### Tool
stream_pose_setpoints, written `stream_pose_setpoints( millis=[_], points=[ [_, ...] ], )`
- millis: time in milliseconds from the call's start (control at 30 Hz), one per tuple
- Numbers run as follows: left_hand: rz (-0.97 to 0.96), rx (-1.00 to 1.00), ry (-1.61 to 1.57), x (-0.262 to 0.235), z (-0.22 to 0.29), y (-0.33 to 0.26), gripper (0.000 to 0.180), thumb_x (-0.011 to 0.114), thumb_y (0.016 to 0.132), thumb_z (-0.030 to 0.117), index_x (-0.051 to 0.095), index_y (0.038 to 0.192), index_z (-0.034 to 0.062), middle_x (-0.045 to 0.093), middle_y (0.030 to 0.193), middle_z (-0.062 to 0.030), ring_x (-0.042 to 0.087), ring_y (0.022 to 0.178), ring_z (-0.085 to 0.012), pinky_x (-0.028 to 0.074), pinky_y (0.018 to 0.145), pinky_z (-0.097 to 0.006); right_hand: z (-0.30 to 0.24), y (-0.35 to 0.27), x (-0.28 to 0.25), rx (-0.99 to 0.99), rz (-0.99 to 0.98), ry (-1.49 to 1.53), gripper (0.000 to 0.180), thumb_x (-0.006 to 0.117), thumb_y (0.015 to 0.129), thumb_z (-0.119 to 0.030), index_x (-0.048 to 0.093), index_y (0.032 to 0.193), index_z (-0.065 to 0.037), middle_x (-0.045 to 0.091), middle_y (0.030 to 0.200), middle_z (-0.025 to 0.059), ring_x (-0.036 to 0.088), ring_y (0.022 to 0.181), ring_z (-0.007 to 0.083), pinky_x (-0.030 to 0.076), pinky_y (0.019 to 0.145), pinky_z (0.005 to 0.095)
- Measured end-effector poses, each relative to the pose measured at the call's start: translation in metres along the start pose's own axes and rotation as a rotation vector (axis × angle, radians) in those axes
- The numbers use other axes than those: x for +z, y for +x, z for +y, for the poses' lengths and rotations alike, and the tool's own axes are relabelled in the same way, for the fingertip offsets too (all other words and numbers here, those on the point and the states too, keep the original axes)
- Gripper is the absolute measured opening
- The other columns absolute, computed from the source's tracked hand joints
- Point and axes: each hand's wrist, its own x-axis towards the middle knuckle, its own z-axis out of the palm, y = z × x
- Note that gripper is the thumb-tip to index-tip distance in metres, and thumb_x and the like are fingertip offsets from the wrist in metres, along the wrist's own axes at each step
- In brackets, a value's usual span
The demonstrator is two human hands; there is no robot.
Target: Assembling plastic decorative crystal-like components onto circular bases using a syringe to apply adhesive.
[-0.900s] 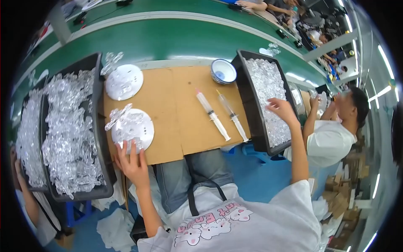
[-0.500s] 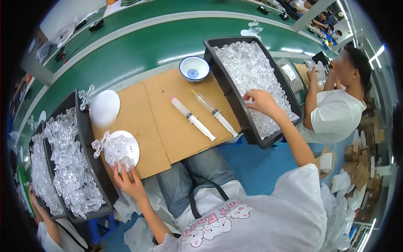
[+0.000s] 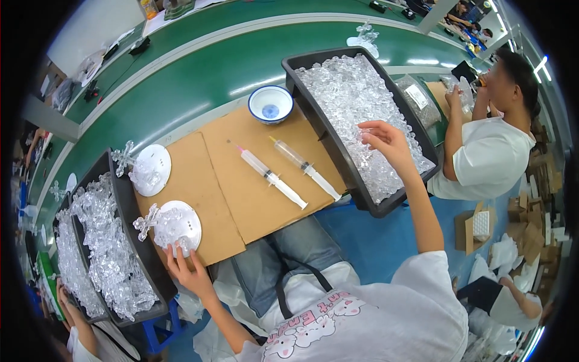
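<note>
My left hand (image 3: 192,279) has its fingers stretched apart at the near edge of a white round disc (image 3: 192,222) that bears a clump of clear pieces. A clear branched plastic piece (image 3: 146,222) juts out from the disc's left side. My right hand (image 3: 392,146) is over the clear beads (image 3: 344,90) in a large black bin (image 3: 322,130). Its thumb and fingers are bent toward each other; whatever is between the tips is too small and clear to make out. Farther back, a second white disc (image 3: 161,166) carries clear pieces too.
Two syringes, one pink-tipped (image 3: 265,172) and one yellow-tipped (image 3: 304,167), lie on the cardboard (image 3: 220,181). A blue-rimmed bowl (image 3: 271,104) stands behind them. Black bins of clear parts (image 3: 114,259) are at left. A co-worker (image 3: 488,145) sits at right.
My right hand has risen from the beads and shifted slightly right. My left hand stays at the near disc. The view has shifted, and clear pieces now show on the far disc.
</note>
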Motion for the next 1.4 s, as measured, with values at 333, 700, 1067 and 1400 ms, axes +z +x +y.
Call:
stream_pose_setpoints(
  millis=[333,700,1067,1400],
  points=[
    [0.092,-0.080,0.012,-0.023,0.031,-0.008,0.029,0.063,0.079,0.006,0.060,0.108,0.0031,0.053,0.115,-0.0146,0.050,0.109,-0.0302,0.039,0.092,-0.037,-0.052,-0.057,0.177,0.038,-0.249,0.628,0.023,0.061,0.074,0.004,0.054,0.095,0.000,0.061,0.097,0.0098,0.058,0.094,0.0142,0.044,0.085,0.0264],
    [0.104,-0.236,-0.175,-0.040,0.020,-0.011,0.028,0.063,0.074,-0.002,0.063,0.101,0.0025,0.056,0.102,-0.0114,0.054,0.096,-0.0272,0.044,0.081,-0.035,-0.038,-0.047,0.350,-0.277,-0.243,-0.041,0.019,0.073,0.070,-0.007,0.058,0.079,0.002,0.061,0.086,0.0109,0.062,0.073,0.0164,0.050,0.066,0.0276],
    [0.140,-0.231,-0.185,-0.018,0.004,0.005,0.059,0.066,0.074,0.004,0.040,0.128,0.0006,0.038,0.129,-0.0180,0.039,0.120,-0.0306,0.033,0.098,-0.038,-0.049,-0.050,0.355,-0.346,-0.228,-0.225,0.021,0.072,0.072,-0.011,0.059,0.086,-0.001,0.061,0.076,0.0079,0.061,0.063,0.0154,0.049,0.058,0.0264],
    [-0.233,-0.229,-0.225,-0.015,-0.009,0.036,0.125,0.086,0.048,0.027,0.005,0.138,-0.0028,0.013,0.143,-0.0243,0.017,0.133,-0.0375,0.019,0.106,-0.046,-0.056,-0.046,0.356,-0.232,-0.265,-0.210,0.034,0.075,0.070,-0.015,0.056,0.096,-0.002,0.061,0.072,0.0076,0.059,0.059,0.0117,0.048,0.055,0.0243]
  ],
)
